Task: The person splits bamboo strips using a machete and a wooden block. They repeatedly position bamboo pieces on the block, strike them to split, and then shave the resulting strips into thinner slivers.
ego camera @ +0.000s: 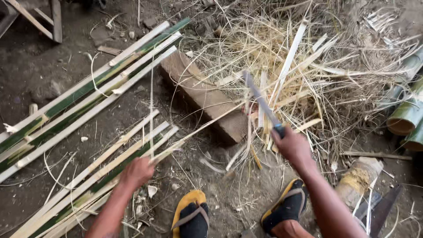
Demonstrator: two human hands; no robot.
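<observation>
My left hand grips a thin bamboo strip that slants up and right across a wooden block. My right hand is closed around the handle of a long knife, its blade pointing up and left above the far end of the strip and the block. Thin shavings hang loose around the blade's lower part. My two feet in yellow-and-black sandals are planted on the dirt below the hands.
Split green-and-pale bamboo slats lie in two bundles at the left. A heap of dry shavings covers the ground at the upper right. Bamboo culm sections lie at the right edge, a saw blade at the lower right.
</observation>
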